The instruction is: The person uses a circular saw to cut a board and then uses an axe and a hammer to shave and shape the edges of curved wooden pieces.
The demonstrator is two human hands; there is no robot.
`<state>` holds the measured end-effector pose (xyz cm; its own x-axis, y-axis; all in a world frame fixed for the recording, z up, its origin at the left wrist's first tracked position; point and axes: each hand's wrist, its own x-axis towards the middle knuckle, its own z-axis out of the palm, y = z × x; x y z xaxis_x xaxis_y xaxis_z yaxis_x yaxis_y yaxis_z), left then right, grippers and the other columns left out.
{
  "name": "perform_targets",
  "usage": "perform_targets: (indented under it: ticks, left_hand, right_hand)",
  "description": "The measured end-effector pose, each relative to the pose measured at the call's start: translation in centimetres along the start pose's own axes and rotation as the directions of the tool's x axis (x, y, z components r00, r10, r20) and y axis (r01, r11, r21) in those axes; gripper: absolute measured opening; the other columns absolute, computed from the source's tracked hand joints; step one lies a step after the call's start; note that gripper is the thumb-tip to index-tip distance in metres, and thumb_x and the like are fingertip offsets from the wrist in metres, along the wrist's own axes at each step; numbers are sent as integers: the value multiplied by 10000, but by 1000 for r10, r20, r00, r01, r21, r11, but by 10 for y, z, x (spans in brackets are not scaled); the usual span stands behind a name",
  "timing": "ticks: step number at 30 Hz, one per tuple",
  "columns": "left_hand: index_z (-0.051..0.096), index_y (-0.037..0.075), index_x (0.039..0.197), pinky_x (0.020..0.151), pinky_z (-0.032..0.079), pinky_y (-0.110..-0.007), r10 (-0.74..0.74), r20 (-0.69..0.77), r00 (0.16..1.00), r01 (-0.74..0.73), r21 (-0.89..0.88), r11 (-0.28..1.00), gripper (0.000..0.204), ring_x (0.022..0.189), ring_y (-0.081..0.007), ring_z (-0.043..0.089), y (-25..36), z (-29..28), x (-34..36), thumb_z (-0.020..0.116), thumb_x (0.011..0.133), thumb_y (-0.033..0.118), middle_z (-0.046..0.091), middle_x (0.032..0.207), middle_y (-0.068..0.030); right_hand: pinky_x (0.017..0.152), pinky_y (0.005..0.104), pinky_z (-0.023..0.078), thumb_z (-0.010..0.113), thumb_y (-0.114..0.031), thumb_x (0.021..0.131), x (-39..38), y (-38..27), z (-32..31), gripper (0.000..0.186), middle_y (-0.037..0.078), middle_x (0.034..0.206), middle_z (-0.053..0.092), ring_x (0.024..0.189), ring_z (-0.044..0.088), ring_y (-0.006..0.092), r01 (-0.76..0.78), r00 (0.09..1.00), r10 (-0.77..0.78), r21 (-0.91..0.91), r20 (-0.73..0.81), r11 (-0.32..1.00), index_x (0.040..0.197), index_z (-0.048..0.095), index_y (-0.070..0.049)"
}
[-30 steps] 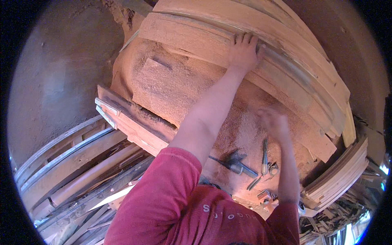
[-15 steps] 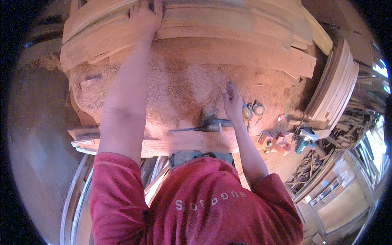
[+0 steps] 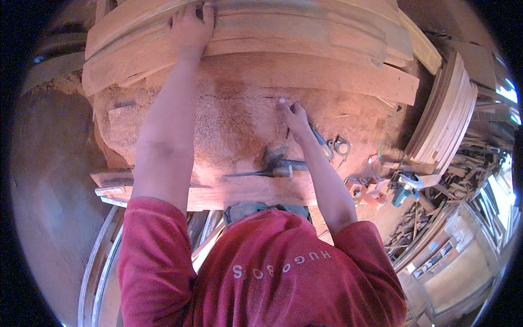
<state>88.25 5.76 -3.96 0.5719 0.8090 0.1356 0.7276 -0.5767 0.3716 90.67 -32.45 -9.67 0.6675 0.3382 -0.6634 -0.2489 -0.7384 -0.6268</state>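
Note:
My left hand (image 3: 192, 28) rests on the stacked wooden boards (image 3: 283, 41) at the far side of the bench, with fingers apart over a board's edge. Nearer to me, my right hand (image 3: 295, 119) is above the sawdust-covered bench top (image 3: 229, 122). Its fingers are curled, and what they hold, if anything, is too small to make out. A hammer-like tool (image 3: 282, 171) with a pale head and a dark blade-like piece lie on the bench, nearer to my body than the right hand. Just right of that wrist is a long blue-and-yellow tool (image 3: 321, 143).
A round tape-like item (image 3: 341, 146) lies at the right. Beyond it are orange blocks (image 3: 373, 195) and a teal power tool (image 3: 406, 189). Curved boards (image 3: 444, 117) are stacked at the right, above a heap of wood offcuts (image 3: 463, 177). Metal rails (image 3: 101, 261) run at lower left.
My right hand has moved left and slightly away from me over the sawdust, uncovering more of the blue-and-yellow tool. The left hand stays on the boards.

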Motion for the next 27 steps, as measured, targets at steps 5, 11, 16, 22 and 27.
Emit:
perform_targets:
  ticks: [5,11,16,22,27]
  left_hand:
    - [661,17,1033,955,417,-507,58,-238,969,-103,-179,979,380,1041,-409,580,25,-32,-13,506,952,354,657,1033,-225]
    - [655,67,1188,1047,372,-542,93,-174,980,-94,1,996,540,1166,-433,554,-11,14,2,447,943,500,636,1212,-218]
    - [669,90,1162,1060,347,-528,86,-168,982,-82,28,996,543,1167,-377,559,-11,24,4,441,937,528,652,1173,-203]
    - [649,65,1193,1024,406,-541,93,-78,993,-87,80,993,534,1154,-455,556,-1,-1,-3,444,948,493,648,1179,-231]
    - [668,26,1029,948,419,-509,66,-171,983,-83,-96,992,393,1026,-405,590,34,-38,-15,502,950,373,663,1014,-225]
  right_hand:
    - [781,345,483,587,-456,961,-10,-69,-16,523,91,981,645,887,585,179,79,996,-78,-20,49,997,1136,609,36]
    - [813,370,546,505,-424,1004,27,-58,-24,459,101,1119,667,947,649,209,-188,934,96,244,344,951,1253,570,-44]
    - [708,392,592,420,-406,1032,-12,-82,-27,398,83,1076,676,893,676,226,-567,769,291,395,569,723,1245,566,-104]
    - [569,379,569,437,-368,1010,-8,-41,-40,402,133,1001,693,753,687,257,-673,605,30,491,796,554,1213,601,-62]
    - [674,435,558,473,-202,948,-17,-6,-44,331,206,1016,689,798,696,327,24,983,-13,-54,181,998,1169,612,1]
